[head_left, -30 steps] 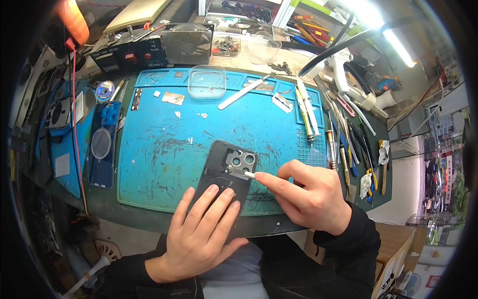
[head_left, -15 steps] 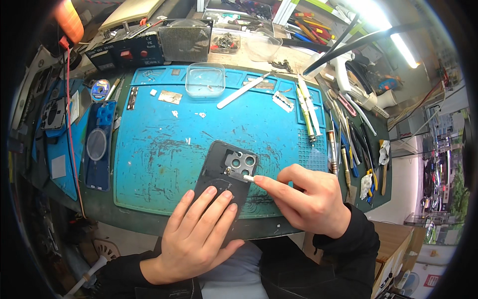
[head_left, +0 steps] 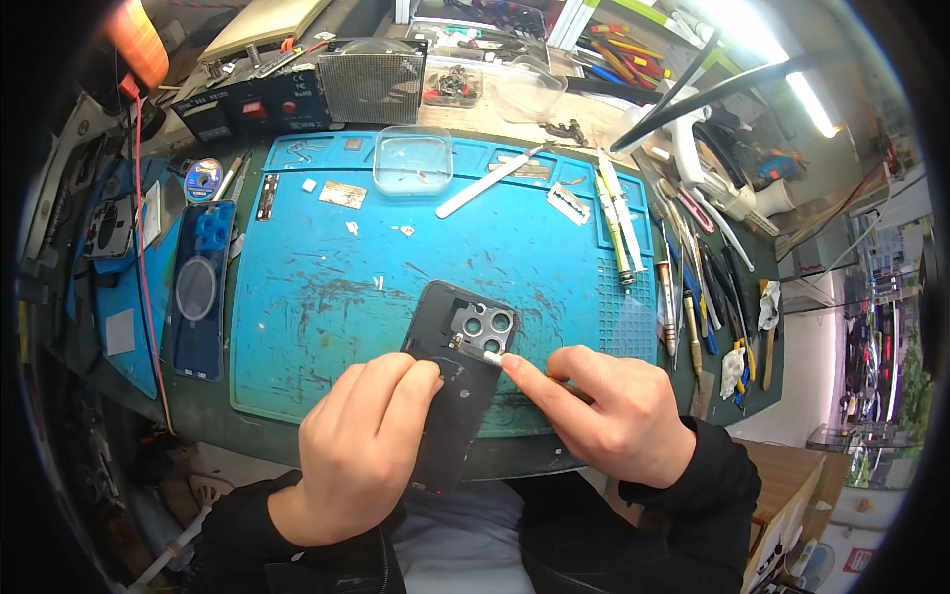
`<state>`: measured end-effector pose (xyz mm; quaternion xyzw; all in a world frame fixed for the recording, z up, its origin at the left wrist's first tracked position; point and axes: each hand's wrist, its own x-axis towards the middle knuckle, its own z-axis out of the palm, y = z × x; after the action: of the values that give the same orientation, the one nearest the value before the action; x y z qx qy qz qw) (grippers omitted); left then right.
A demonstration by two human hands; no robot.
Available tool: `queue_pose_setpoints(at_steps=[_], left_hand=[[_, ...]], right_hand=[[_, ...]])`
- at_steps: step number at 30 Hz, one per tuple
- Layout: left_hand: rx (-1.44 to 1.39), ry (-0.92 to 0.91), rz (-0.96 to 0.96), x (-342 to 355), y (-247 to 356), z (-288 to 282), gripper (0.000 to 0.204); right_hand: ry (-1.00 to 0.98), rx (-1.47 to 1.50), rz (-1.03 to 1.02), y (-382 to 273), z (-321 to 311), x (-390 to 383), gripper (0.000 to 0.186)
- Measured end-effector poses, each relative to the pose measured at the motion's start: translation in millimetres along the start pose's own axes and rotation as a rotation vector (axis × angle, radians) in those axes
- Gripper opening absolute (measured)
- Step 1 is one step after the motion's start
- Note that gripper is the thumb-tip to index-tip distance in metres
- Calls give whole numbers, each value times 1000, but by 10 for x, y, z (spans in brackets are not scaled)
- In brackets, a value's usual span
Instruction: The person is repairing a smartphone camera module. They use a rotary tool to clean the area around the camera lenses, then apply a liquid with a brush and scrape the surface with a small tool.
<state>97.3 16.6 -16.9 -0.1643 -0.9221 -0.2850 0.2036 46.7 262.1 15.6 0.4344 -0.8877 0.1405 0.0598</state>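
From where I stand, a dark phone [head_left: 445,436] lies slanted on the blue mat [head_left: 307,356], a little below the centre of the frame, with its lower end reaching past the mat's near edge. Its round camera rings [head_left: 483,325] face up at the top end, above both hands.

The left hand [head_left: 356,450], lower centre-left, lies over the phone's left edge, fingers bent and bunched, their tips on the dark back below the camera rings. The thumb is hidden from me, so I can't tell whether they grip the phone or just rest there.

The right hand [head_left: 614,416], right of centre, comes in from the other side. Its index finger points left, the tip at a small whitish piece [head_left: 495,359] by the phone's right edge, just under the rings. The other fingers curl under; whether they pinch anything I can't make out.
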Motion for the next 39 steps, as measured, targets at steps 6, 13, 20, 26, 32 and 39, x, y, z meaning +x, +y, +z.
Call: queue_pose_setpoints(at_steps=[6, 13, 20, 26, 32, 39], left_hand=[[127, 19, 47, 53, -93, 125, 25], [210, 59, 97, 100, -83, 172, 25], [233, 46, 120, 123, -82, 183, 24], [190, 7, 57, 160, 6, 157, 24], [327, 48, 177, 113, -77, 220, 21], [351, 45, 182, 117, -73, 226, 18]], right_hand=[[75, 5, -88, 93, 124, -35, 50], [92, -66, -155, 118, 148, -49, 53], [81, -43, -155, 140, 118, -31, 54], [45, -28, -127, 117, 95, -45, 55], [47, -34, -129, 118, 95, -47, 56], [104, -47, -159, 147, 157, -49, 51]])
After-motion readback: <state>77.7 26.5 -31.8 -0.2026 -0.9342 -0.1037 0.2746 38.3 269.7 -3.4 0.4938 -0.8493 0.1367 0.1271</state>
